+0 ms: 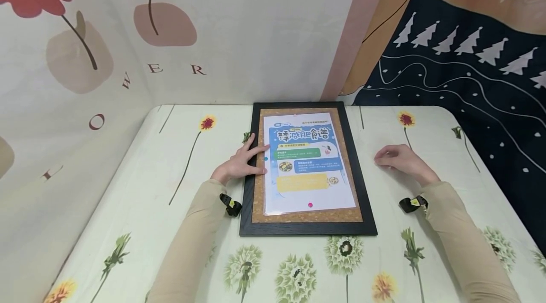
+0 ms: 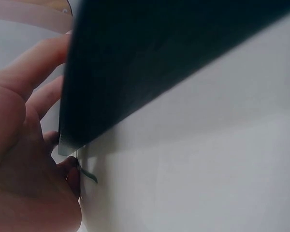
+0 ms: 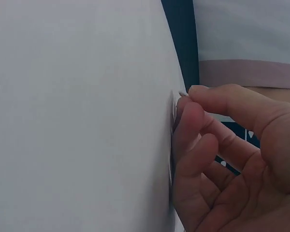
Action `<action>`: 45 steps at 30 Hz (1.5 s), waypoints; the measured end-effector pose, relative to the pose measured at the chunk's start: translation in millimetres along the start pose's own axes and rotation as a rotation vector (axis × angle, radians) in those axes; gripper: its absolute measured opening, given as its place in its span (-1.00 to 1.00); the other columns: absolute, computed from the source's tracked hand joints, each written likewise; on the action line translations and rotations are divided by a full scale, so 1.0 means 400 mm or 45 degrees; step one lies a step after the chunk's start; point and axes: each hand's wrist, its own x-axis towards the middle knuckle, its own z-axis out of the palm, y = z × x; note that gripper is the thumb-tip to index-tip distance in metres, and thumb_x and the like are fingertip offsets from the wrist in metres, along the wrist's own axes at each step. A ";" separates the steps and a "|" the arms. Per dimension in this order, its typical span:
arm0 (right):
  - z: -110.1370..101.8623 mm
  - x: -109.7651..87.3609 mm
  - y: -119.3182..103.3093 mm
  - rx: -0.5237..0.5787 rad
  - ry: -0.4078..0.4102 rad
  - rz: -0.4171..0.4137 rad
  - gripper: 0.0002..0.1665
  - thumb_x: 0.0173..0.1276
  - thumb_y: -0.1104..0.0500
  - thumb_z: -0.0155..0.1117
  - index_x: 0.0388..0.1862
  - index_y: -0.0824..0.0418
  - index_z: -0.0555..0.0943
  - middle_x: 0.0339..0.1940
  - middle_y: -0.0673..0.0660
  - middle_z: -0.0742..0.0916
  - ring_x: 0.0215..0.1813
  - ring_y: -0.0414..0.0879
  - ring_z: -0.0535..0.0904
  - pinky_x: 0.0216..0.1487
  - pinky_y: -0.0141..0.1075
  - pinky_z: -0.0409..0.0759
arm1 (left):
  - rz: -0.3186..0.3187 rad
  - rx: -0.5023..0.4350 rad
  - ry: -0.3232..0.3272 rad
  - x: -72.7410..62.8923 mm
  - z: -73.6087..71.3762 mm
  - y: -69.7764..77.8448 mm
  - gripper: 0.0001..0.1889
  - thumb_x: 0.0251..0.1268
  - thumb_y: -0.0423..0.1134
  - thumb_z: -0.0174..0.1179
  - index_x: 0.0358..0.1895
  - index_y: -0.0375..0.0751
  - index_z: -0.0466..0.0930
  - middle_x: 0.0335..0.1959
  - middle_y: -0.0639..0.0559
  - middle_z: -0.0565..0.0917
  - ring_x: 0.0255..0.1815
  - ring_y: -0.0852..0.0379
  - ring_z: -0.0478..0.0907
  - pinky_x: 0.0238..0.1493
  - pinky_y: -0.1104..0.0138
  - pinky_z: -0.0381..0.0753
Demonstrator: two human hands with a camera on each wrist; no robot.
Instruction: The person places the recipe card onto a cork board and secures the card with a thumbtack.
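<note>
A cork board [image 1: 259,198] in a black frame [image 1: 307,229] lies on the table. Over its cork is a printed sheet [image 1: 294,201] with blue, green and yellow blocks and Chinese lettering. A magenta pin [image 1: 310,205] sits at the sheet's bottom, a teal pin [image 1: 266,158] at its left edge. My left hand [image 1: 241,160] rests across the frame's left side, fingers spread, fingertips at the sheet's left edge. Right of the board, my right hand [image 1: 403,160] is low over the tablecloth. Its thumb and forefinger pinch a tiny pale thing [image 3: 183,94], mostly hidden by the fingertips.
A flower-print cloth [image 1: 170,236] covers the table. Behind and to the left hangs a pale curtain [image 1: 256,32] with flowers and letters; a dark tree-patterned cloth [image 1: 448,70] hangs on the right. Small black cameras [image 1: 411,204] are strapped to both wrists.
</note>
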 end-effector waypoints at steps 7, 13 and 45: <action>0.007 0.007 0.004 0.053 0.008 -0.076 -0.61 0.44 0.11 0.20 0.07 0.36 0.62 -0.07 0.23 0.68 -0.22 -0.08 0.50 -0.24 -0.33 0.51 | 0.000 0.008 -0.003 -0.003 -0.001 -0.002 -0.20 0.22 -0.08 0.33 0.51 0.01 0.16 0.56 -0.03 -0.44 0.50 -0.32 -0.39 0.30 -0.32 -0.13; 0.020 0.017 0.004 0.076 0.037 -0.078 -0.57 0.47 0.05 0.16 0.12 0.33 0.60 0.10 0.29 0.64 -0.07 -0.07 0.51 -0.10 -0.36 0.48 | -0.004 0.010 0.005 -0.001 0.000 -0.005 -0.19 0.22 -0.07 0.33 0.51 0.02 0.16 0.56 -0.04 -0.44 0.50 -0.32 -0.38 0.30 -0.33 -0.18; 0.061 0.062 -0.059 0.299 0.122 -0.178 -0.63 0.39 0.21 0.21 0.07 0.43 0.53 -0.20 0.20 0.66 -0.35 -0.15 0.55 -0.35 -0.36 0.50 | -0.011 0.012 0.012 0.001 0.003 0.005 -0.19 0.20 -0.07 0.34 0.51 0.00 0.17 0.56 -0.05 -0.42 0.51 -0.31 -0.37 0.30 -0.34 -0.21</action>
